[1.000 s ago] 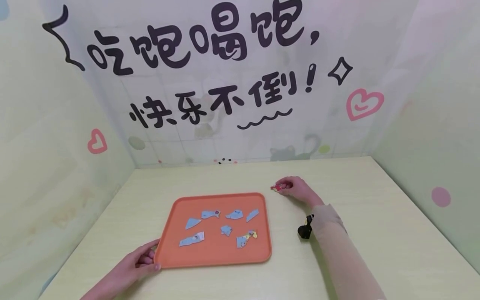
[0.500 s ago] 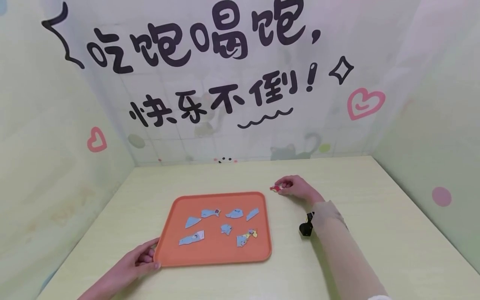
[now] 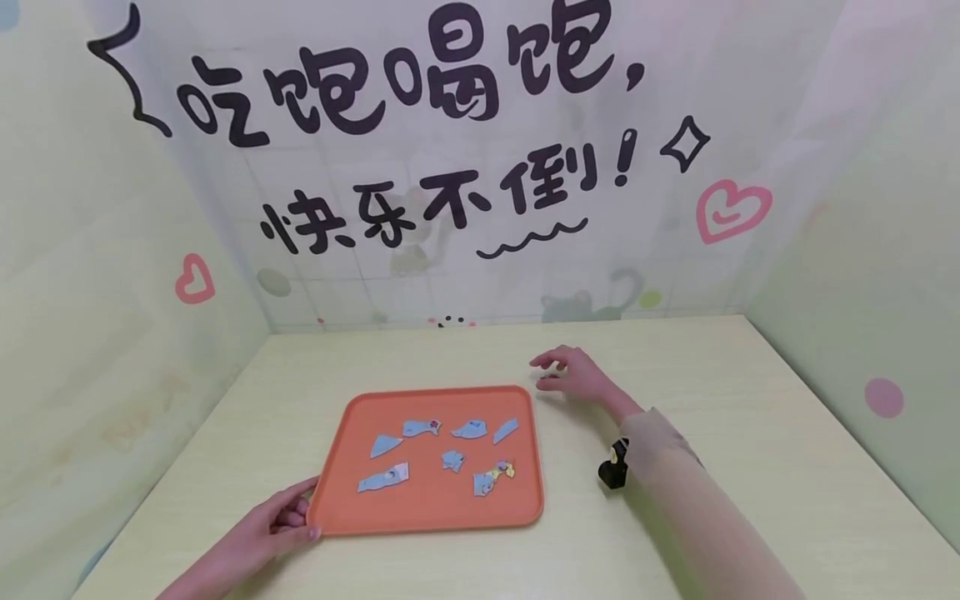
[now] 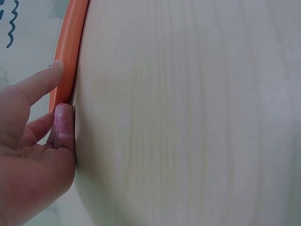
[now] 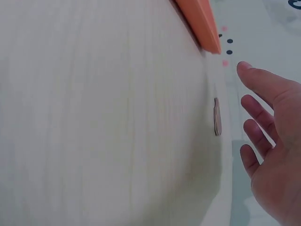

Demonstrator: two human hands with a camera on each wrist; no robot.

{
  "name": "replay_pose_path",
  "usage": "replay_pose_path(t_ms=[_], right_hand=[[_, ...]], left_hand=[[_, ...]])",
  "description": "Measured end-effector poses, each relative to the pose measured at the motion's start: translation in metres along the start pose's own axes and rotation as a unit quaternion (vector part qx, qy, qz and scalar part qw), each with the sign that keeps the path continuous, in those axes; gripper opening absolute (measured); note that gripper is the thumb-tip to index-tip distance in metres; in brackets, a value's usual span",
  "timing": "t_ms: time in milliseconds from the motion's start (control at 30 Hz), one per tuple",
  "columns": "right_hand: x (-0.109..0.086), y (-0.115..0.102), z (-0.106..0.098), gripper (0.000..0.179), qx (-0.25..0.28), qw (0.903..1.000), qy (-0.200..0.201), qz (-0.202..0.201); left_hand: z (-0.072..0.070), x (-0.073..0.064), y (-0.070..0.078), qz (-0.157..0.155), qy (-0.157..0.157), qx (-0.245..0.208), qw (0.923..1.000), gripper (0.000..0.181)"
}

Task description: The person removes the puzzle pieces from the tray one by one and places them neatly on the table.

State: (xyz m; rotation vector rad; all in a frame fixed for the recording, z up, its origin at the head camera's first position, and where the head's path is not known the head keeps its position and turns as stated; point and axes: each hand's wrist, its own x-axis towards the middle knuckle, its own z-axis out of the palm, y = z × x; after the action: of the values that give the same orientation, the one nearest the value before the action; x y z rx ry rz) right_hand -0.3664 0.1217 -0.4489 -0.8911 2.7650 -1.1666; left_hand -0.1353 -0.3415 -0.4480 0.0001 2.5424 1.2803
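Note:
My left hand [image 3: 272,527] holds the orange tray [image 3: 420,523] at its near left corner. In the left wrist view, its fingers and thumb lie on both sides of the rim [image 4: 70,42]. Past the tray's far right corner, my right hand [image 3: 576,375] hovers with fingers spread and nothing between them. Close beside those fingers, a thin flat puzzle piece [image 5: 217,117] lies on the table, seen nearly edge-on in the right wrist view. Several light blue, irregular puzzle pieces [image 3: 384,477] lie apart on the tray, one with yellow [image 3: 491,477] on it.
A small black object [image 3: 613,473] shows by the right sleeve [image 3: 667,450], on or above the pale wooden table [image 3: 750,417]. Printed wall sheets [image 3: 480,283] close off the back and both sides.
My right hand has let go of the red puzzle piece it was pinching, opened its fingers and shifted slightly up and left. The left hand and tray stay in place.

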Motion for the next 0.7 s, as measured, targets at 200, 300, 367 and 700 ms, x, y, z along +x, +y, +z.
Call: replay_pose_path(t_ms=[200, 300, 367, 700], right_hand=[[-0.002, -0.025, 0.01, 0.035, 0.034, 0.9987, -0.025, -0.03], [-0.005, -0.037, 0.014, 0.034, 0.042, 0.9975, -0.044, -0.036], [-0.008, -0.043, 0.017, 0.034, 0.039, 0.9967, -0.056, -0.043], [-0.016, -0.05, 0.029, 0.029, -0.04, 0.9899, -0.109, -0.081]], left_hand=[[0.0, 0.0, -0.001, 0.005, -0.001, 0.003, 1.0, 0.082], [0.0, 0.001, 0.0, -0.003, -0.001, 0.003, 1.0, 0.083], [-0.001, 0.001, 0.0, -0.005, -0.003, 0.002, 1.0, 0.083], [-0.001, 0.003, -0.002, -0.006, -0.008, 0.003, 0.9999, 0.085]])
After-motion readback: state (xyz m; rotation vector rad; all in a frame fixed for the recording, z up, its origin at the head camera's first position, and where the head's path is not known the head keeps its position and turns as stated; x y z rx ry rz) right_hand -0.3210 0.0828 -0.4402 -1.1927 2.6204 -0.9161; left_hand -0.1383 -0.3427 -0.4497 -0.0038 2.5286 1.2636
